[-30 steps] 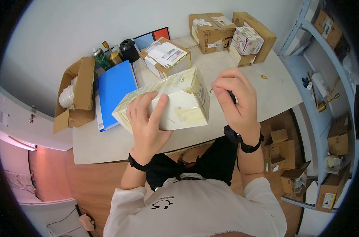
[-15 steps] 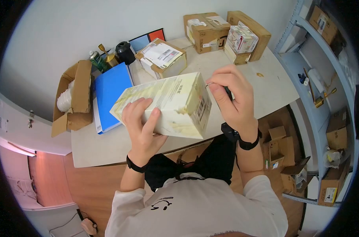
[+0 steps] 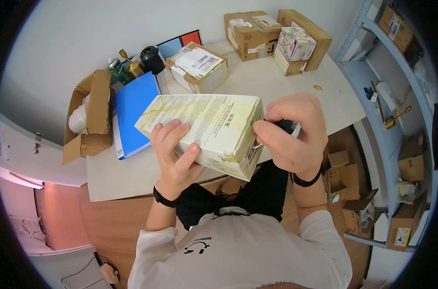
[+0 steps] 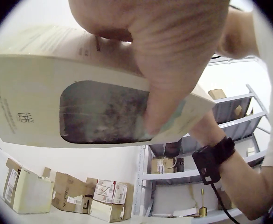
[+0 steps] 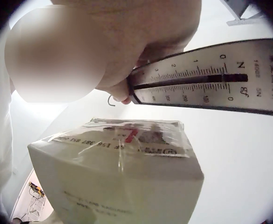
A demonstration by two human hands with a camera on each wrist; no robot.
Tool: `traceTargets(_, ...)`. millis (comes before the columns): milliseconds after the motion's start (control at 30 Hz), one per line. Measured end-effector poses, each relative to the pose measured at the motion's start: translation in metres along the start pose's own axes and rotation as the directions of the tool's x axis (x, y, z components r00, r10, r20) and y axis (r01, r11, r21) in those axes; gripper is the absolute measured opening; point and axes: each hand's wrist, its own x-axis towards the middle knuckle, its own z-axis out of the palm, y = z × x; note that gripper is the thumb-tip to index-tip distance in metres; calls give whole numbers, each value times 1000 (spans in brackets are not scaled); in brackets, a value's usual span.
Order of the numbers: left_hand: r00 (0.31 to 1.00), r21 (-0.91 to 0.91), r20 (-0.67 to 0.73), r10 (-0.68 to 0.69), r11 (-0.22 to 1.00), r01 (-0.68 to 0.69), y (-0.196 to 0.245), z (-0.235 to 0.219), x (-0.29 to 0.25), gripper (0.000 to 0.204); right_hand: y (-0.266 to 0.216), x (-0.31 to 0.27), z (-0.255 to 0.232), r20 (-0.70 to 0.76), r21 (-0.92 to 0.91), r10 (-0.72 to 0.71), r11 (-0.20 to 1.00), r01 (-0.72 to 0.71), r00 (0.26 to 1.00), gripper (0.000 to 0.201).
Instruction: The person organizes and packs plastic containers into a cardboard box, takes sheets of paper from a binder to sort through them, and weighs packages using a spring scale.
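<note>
My left hand [image 3: 173,154] holds a long white carton [image 3: 207,113] above the desk, thumb on one side and fingers over the top. The left wrist view shows a dark rounded window [image 4: 103,112] on the carton's side. At the carton's right end my right hand [image 3: 298,135] grips a flat spring scale [image 5: 197,77] marked in N and gf. A small metal hook [image 5: 110,101] sticks out beyond my fingertips, close to the carton's end, where a label under clear tape [image 5: 136,137] shows.
On the desk [image 3: 330,106] stand a blue folder [image 3: 132,111], an open cardboard box [image 3: 98,115], a labelled parcel [image 3: 199,67] and several stacked boxes at the back right. A metal shelf [image 3: 363,82] stands to the right, with cardboard boxes [image 3: 344,178] on the floor.
The carton has turned and tilted, so its printed face shows more and its right end angles down. My right hand has moved lower and closer to that end, its wrist turned.
</note>
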Motion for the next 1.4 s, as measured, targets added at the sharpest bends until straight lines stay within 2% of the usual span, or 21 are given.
traceTargets(67, 1000, 1, 7, 7, 1000, -7, 1, -2, 1, 107, 2, 0, -1, 57, -28, -55, 998, 56, 997, 32)
traceTargets(200, 1000, 28, 23, 16, 999, -17, 6, -6, 3, 105, 6, -3, 2, 72, -29, -83, 996, 85, 994, 30)
traceTargets(267, 997, -35, -71, -11, 999, 8, 8, -4, 4, 74, 7, -5, 3, 32, -49, -75, 996, 76, 997, 30)
traceTargets(400, 998, -51, -63, -6, 999, 2, 9, -9, 5, 72, 17, -11, 5, 28, -99, -100, 990, 103, 995, 32)
traceTargets(467, 999, -105, -16, -41, 994, 39, 11, -12, 7, 70, 22, -11, 7, 6, -176, -149, 973, 148, 989, 33)
traceTargets(600, 999, -141, -17, -37, 989, 34, 10, -10, 8, 68, 28, -10, 8, 2, -159, -171, 973, 169, 985, 34)
traceTargets(667, 996, -181, 56, -64, 981, 73, 11, -15, 13, 73, 31, -8, 3, 104, -240, -140, 957, 161, 985, 36)
traceTargets(700, 997, -185, 55, -62, 980, 71, 11, -16, 16, 73, 34, -7, 1, 106, -244, -139, 956, 161, 985, 36)
traceTargets(767, 989, -216, 116, -91, 970, 114, 10, -16, 22, 79, 43, -3, -3, 253, -173, -71, 978, 117, 965, 35)
traceTargets(900, 981, -264, 142, -131, 950, 165, 1, -17, 21, 87, 46, 4, -7, 320, -110, -29, 992, 67, 947, 42)
traceTargets(933, 975, -304, 159, -156, 932, 199, -1, -18, 19, 89, 45, 4, -9, 371, -23, 122, 992, -123, 921, 47)
traceTargets(967, 968, -342, 178, -179, 911, 232, -2, -19, 18, 92, 44, 4, -12, 432, 54, 260, 948, -312, 864, 52)
traceTargets(1000, 969, -340, 175, -176, 913, 228, -3, -19, 18, 92, 44, 6, -15, 428, 55, 257, 949, -309, 866, 52)
traceTargets(1067, 955, -457, 188, -228, 841, 290, -6, -20, 15, 98, 44, 8, -23, 558, 123, 360, 855, -503, 748, 59)
traceTargets(1100, 956, -452, 185, -227, 844, 288, -9, -20, 11, 98, 47, 8, -26, 555, 128, 355, 857, -500, 752, 59)
traceTargets(1167, 944, -504, 194, -268, 798, 330, -18, -21, 2, 111, 56, 8, -34, 677, 72, 330, 860, -505, 658, 54)
traceTargets(1200, 944, -500, 192, -267, 801, 328, -20, -21, 0, 111, 60, 9, -38, 675, 76, 326, 862, -502, 662, 54)
traceTargets(1267, 899, -547, 142, -413, 725, 419, -22, -21, -2, 111, 66, 13, -48, 765, 34, 444, 696, -718, 466, 48)
traceTargets(1300, 896, -534, 171, -409, 726, 433, -26, -23, -5, 114, 67, 11, -51, 754, 104, 416, 689, -718, 508, 47)
traceTargets(1333, 898, -535, 167, -407, 728, 429, -27, -22, -6, 114, 68, 14, -56, 752, 104, 415, 691, -715, 511, 47)
traceTargets(1400, 875, -552, 229, -427, 683, 478, -30, -18, -9, 114, 69, 21, -69, 808, 82, 424, 606, -791, 408, 49)
